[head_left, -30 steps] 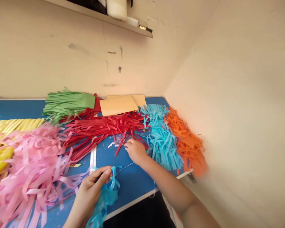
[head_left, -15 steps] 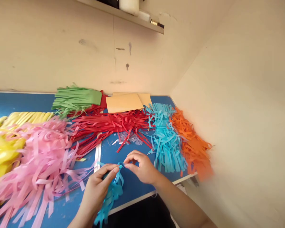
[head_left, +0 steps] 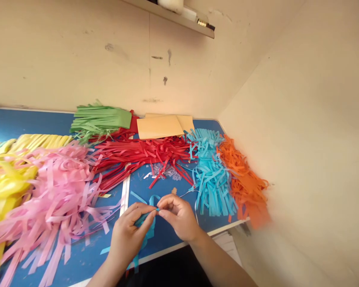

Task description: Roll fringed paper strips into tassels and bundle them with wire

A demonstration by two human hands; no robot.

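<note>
My left hand [head_left: 130, 231] is closed in a pinch on the top of a blue paper fringe [head_left: 149, 233], whose cut strips hang down beneath the hands to the table's front edge. Thumb and forefinger of my right hand [head_left: 179, 217] pinch the same small blue end, right against the left fingertips. A loop of thin white string [head_left: 196, 203] lies beside the right wrist; whether it joins the blue piece is hidden.
Fringed paper covers the blue table [head_left: 167, 239]: pink [head_left: 62, 179], yellow [head_left: 8, 183], green [head_left: 101, 119], red [head_left: 143, 151], blue [head_left: 212, 171] and orange [head_left: 242, 171]. Tan sheets [head_left: 160, 127] lie at the back, small clear pieces [head_left: 170, 171] before the red. A shelf [head_left: 179, 18] hangs above.
My right fingertips have come in to meet the left ones at the blue end, where a small gap showed before. The view has shifted slightly.
</note>
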